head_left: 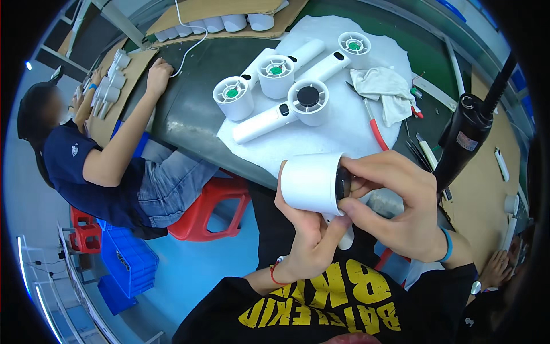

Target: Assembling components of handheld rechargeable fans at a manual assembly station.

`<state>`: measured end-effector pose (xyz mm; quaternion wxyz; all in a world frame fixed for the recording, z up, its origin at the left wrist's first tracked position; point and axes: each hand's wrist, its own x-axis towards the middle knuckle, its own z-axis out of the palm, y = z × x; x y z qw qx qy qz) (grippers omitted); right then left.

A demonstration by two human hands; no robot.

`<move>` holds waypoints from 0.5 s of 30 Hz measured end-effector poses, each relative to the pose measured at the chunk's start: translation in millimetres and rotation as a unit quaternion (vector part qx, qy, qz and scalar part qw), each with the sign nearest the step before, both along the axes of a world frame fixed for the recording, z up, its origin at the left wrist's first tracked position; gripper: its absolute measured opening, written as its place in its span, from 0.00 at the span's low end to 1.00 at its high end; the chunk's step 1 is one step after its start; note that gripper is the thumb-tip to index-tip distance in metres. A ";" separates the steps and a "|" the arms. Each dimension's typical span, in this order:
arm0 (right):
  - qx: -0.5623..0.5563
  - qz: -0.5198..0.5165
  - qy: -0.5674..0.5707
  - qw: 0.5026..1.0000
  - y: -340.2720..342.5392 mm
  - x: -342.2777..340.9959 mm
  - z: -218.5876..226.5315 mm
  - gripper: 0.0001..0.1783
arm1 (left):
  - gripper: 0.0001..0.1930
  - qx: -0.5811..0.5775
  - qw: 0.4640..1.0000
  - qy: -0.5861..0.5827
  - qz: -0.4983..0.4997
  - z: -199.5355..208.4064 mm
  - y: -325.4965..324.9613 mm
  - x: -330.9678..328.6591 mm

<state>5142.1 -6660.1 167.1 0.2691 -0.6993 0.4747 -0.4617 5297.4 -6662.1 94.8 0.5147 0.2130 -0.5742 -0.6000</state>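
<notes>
A white handheld fan (309,180) is held over my lap, its round head lying sideways and its handle partly hidden below. My left hand (309,243) is closed round the head from beneath. At the head's right-hand end, the fingers of my right hand (401,203) pinch a black round part (343,182) that sits partly inside the rim. Beyond my hands, several similar fans lie on a white padded sheet (361,140). The nearest fan (309,102) has a black centre; another fan (233,97) shows a green centre, as do the others behind it.
A crumpled white cloth (382,86) and a red-handled tool (376,135) lie on the sheet. A black powered tool (465,132) stands at the right, beside slim hand tools. At the left a co-worker (114,155) sits on a red stool (200,209); another person's hand (495,269) shows far right.
</notes>
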 end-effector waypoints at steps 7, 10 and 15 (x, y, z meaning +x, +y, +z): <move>-0.028 -0.020 0.073 0.997 6.4 5.8 2.6 0.24 | 0.46 0.031 0.999 -0.014 0.023 5.7 7.4 7.8; -0.065 -0.018 0.106 0.992 4.1 3.0 -0.9 0.25 | 0.47 0.022 0.999 -0.020 0.022 6.6 6.9 9.4; -0.046 -0.011 0.047 0.998 1.2 0.7 -2.3 0.24 | 0.47 0.029 1.000 -0.006 -0.003 8.4 4.8 10.0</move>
